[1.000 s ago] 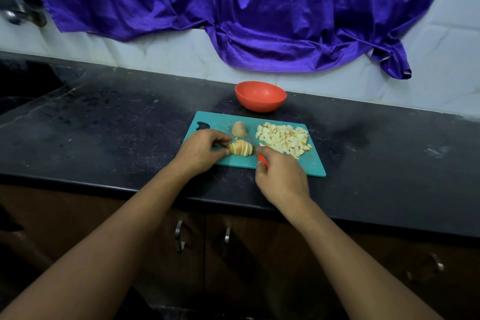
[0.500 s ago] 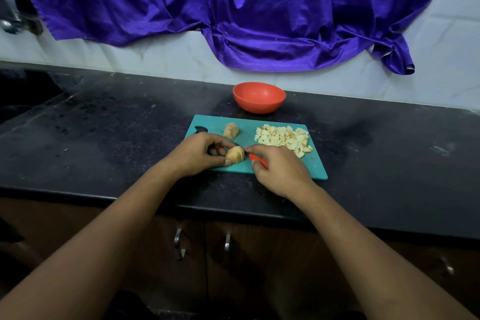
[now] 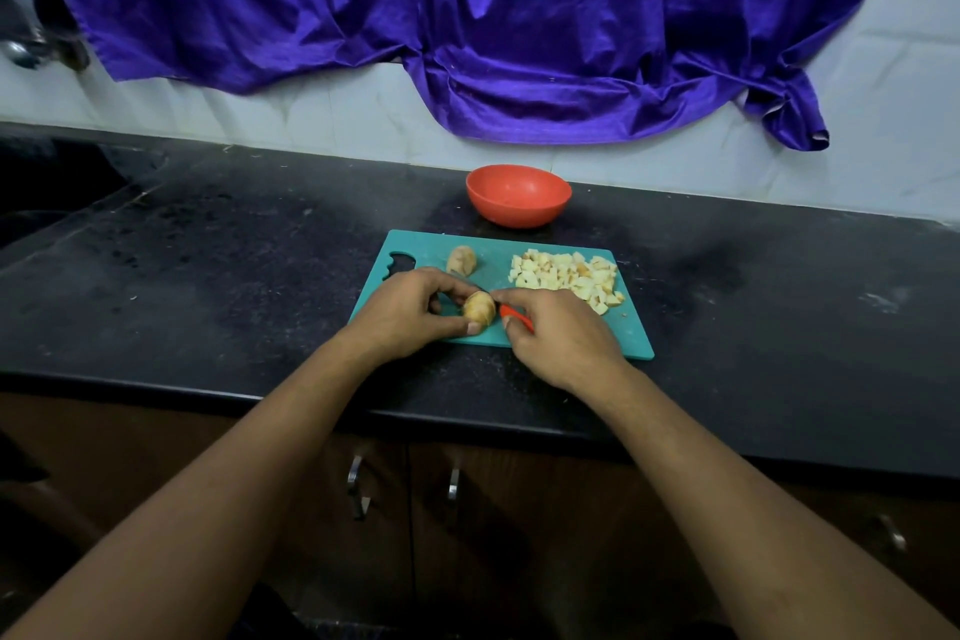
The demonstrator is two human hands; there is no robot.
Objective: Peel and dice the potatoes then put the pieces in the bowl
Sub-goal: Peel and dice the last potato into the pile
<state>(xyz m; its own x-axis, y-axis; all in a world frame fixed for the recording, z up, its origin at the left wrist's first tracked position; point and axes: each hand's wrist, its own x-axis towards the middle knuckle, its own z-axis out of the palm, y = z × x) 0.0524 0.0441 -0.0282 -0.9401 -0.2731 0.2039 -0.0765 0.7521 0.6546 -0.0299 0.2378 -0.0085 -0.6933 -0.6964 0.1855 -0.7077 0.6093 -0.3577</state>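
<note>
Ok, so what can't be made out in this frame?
- Head view: the knife blade, mostly hidden by the held potato and the right hand; only the red handle shows.
- Head view: the bowl floor, hidden by its near wall.
- Head view: the tap, cut off by the left edge.
- Head view: some left hand fingertips, behind the potato.

We see a glossy purple cloth (image 3: 519,16) hanging on a white tiled wall (image 3: 883,120), and at the far side of the black, pale-speckled counter (image 3: 208,276) an orange-red bowl (image 3: 518,203). Nearer lies a teal cutting board (image 3: 436,244) with pale yellow diced potato (image 3: 566,276) on its right, a tan-yellow potato (image 3: 479,308) at its near left and a red-handled knife (image 3: 514,314). Below, the cabinet doors (image 3: 571,535) are dark brown with silvery handles (image 3: 453,483).
</note>
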